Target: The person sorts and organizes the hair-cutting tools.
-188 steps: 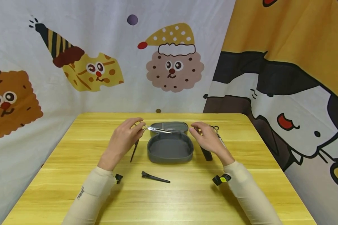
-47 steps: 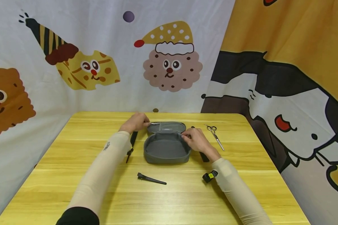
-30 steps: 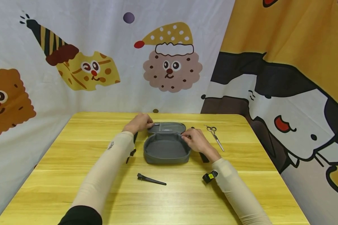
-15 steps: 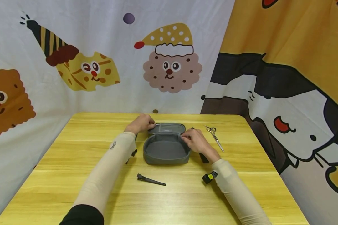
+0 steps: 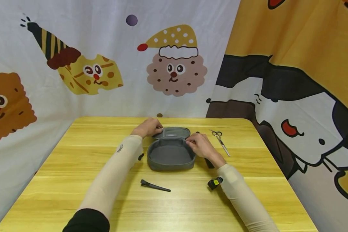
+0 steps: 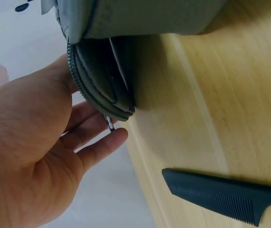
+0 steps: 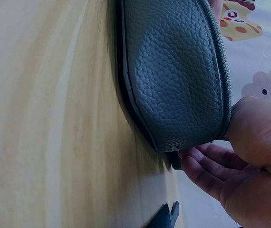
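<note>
A grey zip case point(image 5: 171, 165) stands unzipped mid-table, its lid point(image 5: 177, 131) folded back. At the lid's left end my left hand point(image 5: 148, 127) pinches a pair of scissors, mostly hidden by the lid and fingers. A bit of their silver metal point(image 6: 109, 122) shows under the lid edge in the left wrist view. My right hand point(image 5: 201, 145) grips the case's right rear corner by the hinge; in the right wrist view its thumb lies at the zipped rim and its fingers curl below.
A black hair clip point(image 5: 155, 186) lies in front of the case. Another pair of scissors point(image 5: 221, 143) rests to the right, near a long black item point(image 5: 209, 163) partly under my right hand. A black comb point(image 6: 216, 194) lies left of the case. A printed curtain point(image 5: 110, 106) hangs behind the table.
Earlier the scissors were held in full view above the case; my left hand has since brought them to the lid and slid rightward along it. My right hand has taken hold of the case.
</note>
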### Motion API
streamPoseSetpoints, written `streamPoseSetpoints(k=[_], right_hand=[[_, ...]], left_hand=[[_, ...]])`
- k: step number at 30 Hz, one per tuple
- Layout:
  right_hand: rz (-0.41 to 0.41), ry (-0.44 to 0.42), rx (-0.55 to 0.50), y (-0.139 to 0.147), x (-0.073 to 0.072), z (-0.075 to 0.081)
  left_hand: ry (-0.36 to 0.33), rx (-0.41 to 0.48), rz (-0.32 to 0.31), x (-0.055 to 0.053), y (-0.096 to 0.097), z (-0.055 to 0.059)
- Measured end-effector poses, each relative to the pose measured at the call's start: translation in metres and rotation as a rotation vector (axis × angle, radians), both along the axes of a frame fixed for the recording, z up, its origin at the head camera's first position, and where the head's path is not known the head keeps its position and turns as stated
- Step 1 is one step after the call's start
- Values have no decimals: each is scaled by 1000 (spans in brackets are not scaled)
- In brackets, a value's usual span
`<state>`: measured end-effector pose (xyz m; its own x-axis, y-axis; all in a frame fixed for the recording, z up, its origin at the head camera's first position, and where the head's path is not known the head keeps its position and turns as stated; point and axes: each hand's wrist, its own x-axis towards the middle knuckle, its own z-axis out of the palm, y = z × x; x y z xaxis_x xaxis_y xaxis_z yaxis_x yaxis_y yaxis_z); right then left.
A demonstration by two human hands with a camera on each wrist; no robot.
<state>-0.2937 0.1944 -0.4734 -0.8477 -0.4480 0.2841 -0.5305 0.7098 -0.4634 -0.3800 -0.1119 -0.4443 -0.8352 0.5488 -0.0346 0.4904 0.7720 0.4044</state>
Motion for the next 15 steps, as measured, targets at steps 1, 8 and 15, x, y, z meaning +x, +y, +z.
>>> streamPoseSetpoints(k=[1, 8, 15], right_hand=[[-1, 1, 0, 0, 0, 0], [2, 5, -4, -1, 0, -1], [9, 5, -1, 0, 1, -1]], left_hand=[[-1, 0, -5, 0, 1, 0], [-37, 14, 4, -2, 2, -1], [-81, 13, 1, -2, 6, -2]])
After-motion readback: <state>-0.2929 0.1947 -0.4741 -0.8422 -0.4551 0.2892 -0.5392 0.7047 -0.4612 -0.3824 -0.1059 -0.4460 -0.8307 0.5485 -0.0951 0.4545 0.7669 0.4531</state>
